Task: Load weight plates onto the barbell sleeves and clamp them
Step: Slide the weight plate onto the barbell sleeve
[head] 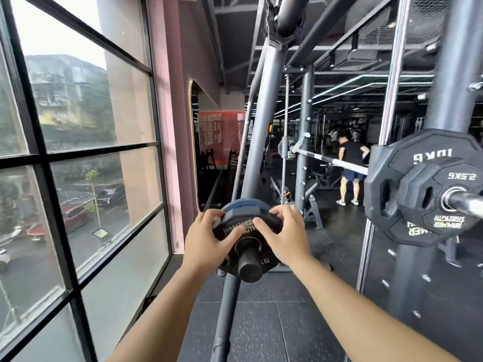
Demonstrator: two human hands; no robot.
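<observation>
Your left hand (206,239) grips the black plate (233,228) at about its ten o'clock: the fingers are curled over the rim and the thumb is laid across the lettered face. Your right hand (283,236) holds the same plate at about two o'clock, with its fingers hooked over the top edge and the thumb on the face. The plate hangs on a stubby peg (249,270) that pokes through its centre hole toward you. Just behind it on the peg sits a blue plate (240,203), of which only the top edge shows.

The peg belongs to a slanted rack upright (261,142) that rises toward twelve o'clock.

At three o'clock of your view is the barbell sleeve (467,202). It already carries a 10 kg plate (407,163), with a 2.5 kg plate (454,176) touching its outer face. The bar (337,162) runs off from there toward the far side of the rack.

Beyond the bar, near one o'clock, a person (351,165) stands facing away. A window (78,126) fills your nine o'clock side, and dark speckled floor (261,322) lies below at six.
</observation>
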